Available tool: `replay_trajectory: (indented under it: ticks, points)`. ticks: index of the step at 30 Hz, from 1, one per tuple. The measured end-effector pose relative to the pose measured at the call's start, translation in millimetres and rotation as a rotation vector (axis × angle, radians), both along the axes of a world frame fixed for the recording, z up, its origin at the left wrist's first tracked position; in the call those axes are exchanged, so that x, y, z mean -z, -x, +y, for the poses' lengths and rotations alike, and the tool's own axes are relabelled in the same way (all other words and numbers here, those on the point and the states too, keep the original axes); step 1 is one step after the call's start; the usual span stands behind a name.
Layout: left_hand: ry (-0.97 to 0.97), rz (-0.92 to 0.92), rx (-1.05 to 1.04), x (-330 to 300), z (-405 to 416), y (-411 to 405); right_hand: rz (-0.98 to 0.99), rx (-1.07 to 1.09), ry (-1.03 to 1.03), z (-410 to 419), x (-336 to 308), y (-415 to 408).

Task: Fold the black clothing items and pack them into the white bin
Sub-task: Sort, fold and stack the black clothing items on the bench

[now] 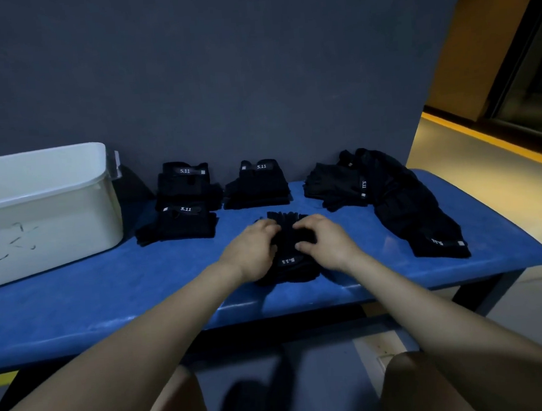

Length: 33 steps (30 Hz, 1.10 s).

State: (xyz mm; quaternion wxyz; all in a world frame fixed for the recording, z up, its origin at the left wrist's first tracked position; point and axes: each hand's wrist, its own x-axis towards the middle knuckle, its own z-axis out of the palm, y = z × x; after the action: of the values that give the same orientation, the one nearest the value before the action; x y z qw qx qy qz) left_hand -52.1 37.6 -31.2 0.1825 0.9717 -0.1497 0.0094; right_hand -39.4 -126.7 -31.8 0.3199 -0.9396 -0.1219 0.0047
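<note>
Gripping a small black fabric garment with a white 5.11 tag (291, 255) at the near middle of the blue table (93, 298), left hand (250, 255) and right hand (325, 243) both curl fingers into the cloth from either side. Three folded black stacks (186, 208) sit behind, beside the white plastic bin (44, 214) at left. Unfolded black pile (400, 196) lies right.

I'm gripping a matt black knit garment (290, 252); the blue table (77, 299) is looking glossy, the white bin (49, 217) smooth plastic.
</note>
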Motion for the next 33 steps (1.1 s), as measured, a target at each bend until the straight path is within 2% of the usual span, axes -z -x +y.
replay_trajectory:
  ticks: [3, 5, 10, 12, 16, 18, 22, 26, 30, 33]
  points:
    - [-0.049, 0.268, 0.007, 11, 9, -8, 0.095, -0.109, 0.151, 0, 8, -4]
    - [-0.052, 0.322, 0.009, 17, 15, -10, 0.113, -0.122, 0.167, -3, 12, -6]
    - [-0.102, 0.316, 0.021, 19, 13, -11, 0.098, -0.14, 0.157, -4, 13, -10]
    - [-0.079, 0.259, 0.026, 16, 15, -8, 0.037, -0.138, 0.141, -6, 12, -8]
    - [0.119, -0.186, 0.034, 5, 22, 4, -0.115, -0.188, -0.013, -14, 3, 1]
    - [0.195, -0.151, 0.109, 6, 27, 9, -0.089, -0.256, -0.019, -18, 3, 6]
    - [0.056, 0.091, 0.234, 12, 33, 18, -0.015, -0.309, 0.1, -22, 11, 10]
    - [-0.013, 0.078, 0.236, 10, 33, 19, -0.046, -0.281, 0.048, -21, 11, 14]
    - [-0.001, 0.098, 0.23, 8, 33, 20, -0.098, -0.316, -0.055, -25, 9, 22]
    - [0.006, 0.107, 0.236, 7, 35, 21, -0.07, -0.343, -0.046, -26, 8, 26]
